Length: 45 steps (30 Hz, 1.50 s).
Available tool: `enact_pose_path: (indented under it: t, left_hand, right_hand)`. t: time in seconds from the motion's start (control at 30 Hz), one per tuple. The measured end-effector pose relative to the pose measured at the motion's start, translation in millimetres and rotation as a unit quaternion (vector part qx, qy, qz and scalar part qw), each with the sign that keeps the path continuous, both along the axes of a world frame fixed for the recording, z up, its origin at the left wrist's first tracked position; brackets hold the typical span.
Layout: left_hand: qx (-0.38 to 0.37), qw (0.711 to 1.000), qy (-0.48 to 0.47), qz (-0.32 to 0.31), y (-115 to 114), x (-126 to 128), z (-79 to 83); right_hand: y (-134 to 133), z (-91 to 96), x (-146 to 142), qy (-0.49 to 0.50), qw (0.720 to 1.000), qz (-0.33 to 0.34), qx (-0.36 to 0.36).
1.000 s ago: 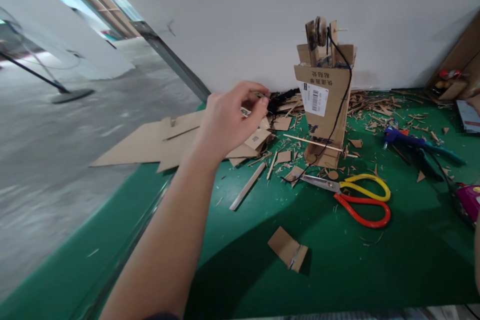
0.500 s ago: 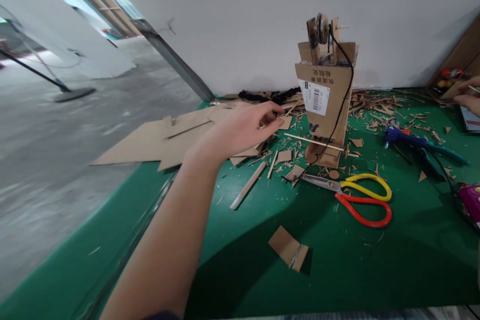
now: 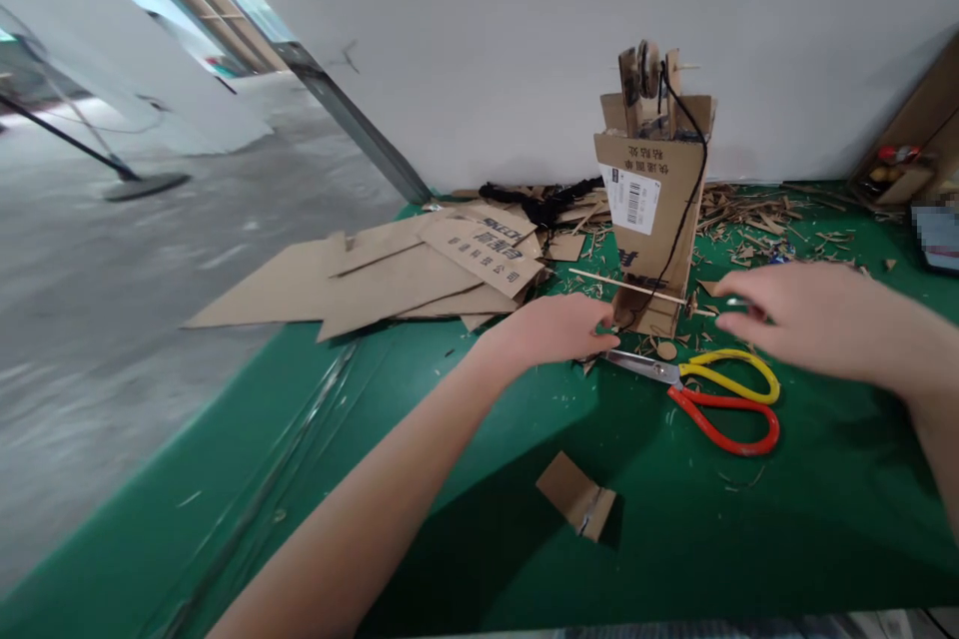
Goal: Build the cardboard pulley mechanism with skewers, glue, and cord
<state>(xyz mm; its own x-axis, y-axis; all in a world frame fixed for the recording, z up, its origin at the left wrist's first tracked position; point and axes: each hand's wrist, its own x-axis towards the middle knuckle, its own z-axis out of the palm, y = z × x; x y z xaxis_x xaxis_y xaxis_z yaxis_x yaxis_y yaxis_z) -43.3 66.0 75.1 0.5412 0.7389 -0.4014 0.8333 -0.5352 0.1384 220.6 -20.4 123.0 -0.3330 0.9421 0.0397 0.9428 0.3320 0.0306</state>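
Observation:
A tall cardboard tower [image 3: 653, 210] with a barcode label, a wheel on top and a black string down its side stands on the green table [image 3: 749, 519]. A thin wooden stick [image 3: 626, 286] crosses its base. My left hand [image 3: 560, 327] rests at the tower's lower left corner, fingers curled against the base. My right hand [image 3: 801, 315] reaches in from the right, its fingertips pinched at the stick's right end. Scissors [image 3: 711, 391] with yellow and red handles lie just in front of both hands.
Flat cardboard sheets [image 3: 390, 275] lie at the left near the table's edge. A small folded cardboard piece [image 3: 576, 497] sits near the front. Cardboard scraps and slivers [image 3: 756, 210] litter the back by the white wall. A cardboard box [image 3: 910, 155] stands at the far right.
My left hand has left the cardboard sheets and come down to the tower's base. My right hand has come in from the far right to the stick's end, covering the glue gun.

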Motion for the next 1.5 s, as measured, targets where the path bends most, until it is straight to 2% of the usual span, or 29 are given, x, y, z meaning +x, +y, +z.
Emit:
enact_pose_path:
  t: [0.07, 0.17, 0.37, 0.53, 0.67, 0.83, 0.9, 0.97, 1.03, 1.17, 1.23, 1.37, 1.43, 1.5]
  left_hand:
    - [0.024, 1.0, -0.004, 0.013, -5, -4, -4.8]
    - [0.046, 0.999, -0.029, 0.005, -15, -14, -12.8]
    - [0.05, 0.996, -0.074, -0.015, -23, -27, -31.8]
    - [0.042, 0.99, -0.132, -0.027, -23, -30, -36.2]
    - [0.027, 0.98, -0.197, -0.007, -24, -33, -31.7]
    - [0.017, 0.936, -0.337, 0.098, -26, -34, -27.0]
    - [0.014, 0.928, -0.356, 0.113, -28, -31, -28.0]
    - [-0.008, 0.935, -0.342, 0.089, -32, -27, -30.4]
    - [-0.032, 0.942, -0.333, 0.039, -37, -22, -32.6]
    - [-0.09, 0.936, -0.333, -0.072, -43, -16, -32.7]
    - [-0.121, 0.935, -0.319, -0.099, -44, -16, -31.3]
    - [-0.125, 0.942, -0.302, -0.071, -42, -20, -32.8]
    - [-0.086, 0.952, -0.288, -0.061, -42, -19, -36.0]
    - [-0.013, 0.961, -0.271, -0.047, -41, -16, -39.8]
  right_hand:
    - [-1, -21.9, -5, -0.043, 0.997, 0.016, -0.061]
    - [1, -48.7, 8, -0.083, 0.99, 0.007, -0.115]
    - [9, -83.9, 38, -0.113, 0.99, -0.075, 0.026]
    - [11, -106.0, 37, -0.089, 0.989, -0.101, 0.067]
    - [12, -111.9, 33, -0.085, 0.989, -0.096, 0.07]
    - [15, -112.3, 33, -0.042, 0.989, -0.115, 0.081]
    - [15, -112.8, 32, -0.013, 0.988, -0.127, 0.082]
    - [15, -114.1, 29, 0.009, 0.988, -0.134, 0.077]
    - [15, -115.9, 26, 0.018, 0.989, -0.13, 0.064]
    - [16, -118.7, 24, 0.018, 0.992, -0.118, 0.05]
    - [16, -119.1, 25, 0.016, 0.992, -0.118, 0.052]
    - [16, -120.8, 28, 0.015, 0.991, -0.123, 0.055]
    - [17, -123.0, 30, 0.01, 0.992, -0.116, 0.056]
    - [18, -125.5, 32, 0.001, 0.993, -0.103, 0.061]
